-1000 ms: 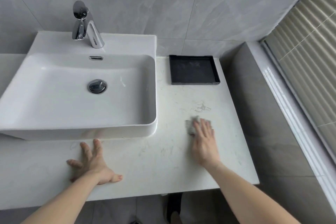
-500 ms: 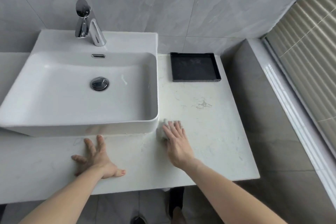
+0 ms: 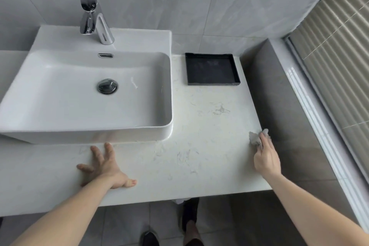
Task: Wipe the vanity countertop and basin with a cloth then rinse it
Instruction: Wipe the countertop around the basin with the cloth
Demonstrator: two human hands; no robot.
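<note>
My right hand (image 3: 266, 159) has swept the cloth (image 3: 255, 139) from basin (image 3: 165, 126) to counter (image 3: 199, 166) right edge, fingers seemingly pressing flat; left hand (image 3: 103, 168) stays splayed, empty; basin unwiped.

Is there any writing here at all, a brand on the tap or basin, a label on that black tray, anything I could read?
None can be read.
faucet: plain chrome, no brand or marking shows.
basin: plain white, no logo shows.
black tray: only pale smudges, no label.
cloth under the right hand: no tag or print shows.
</note>
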